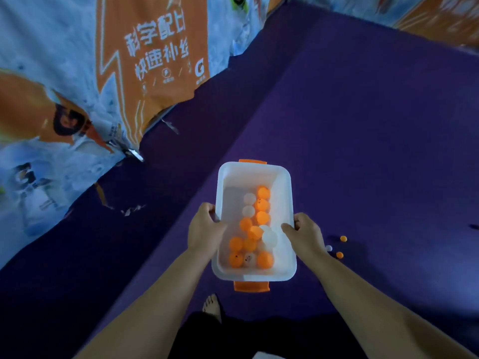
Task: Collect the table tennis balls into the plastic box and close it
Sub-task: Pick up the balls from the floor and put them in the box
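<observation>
Gripped at both long rims by left hand (204, 227) and right hand (305, 234): lidless white plastic box (284, 193), orange latches, orange and white table tennis balls (255, 224) inside.

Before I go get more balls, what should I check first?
1. Grip: the left hand and right hand each hold a long side of the box: ok.
2. Balls in the box: orange and white, all below the rim: ok.
3. Every ball collected: three loose balls lie on the floor to the right: not ok.
4. Lid within reach: no lid in plain view: cannot tell.
5. Orange clips: one at each end of the box: ok.
</observation>
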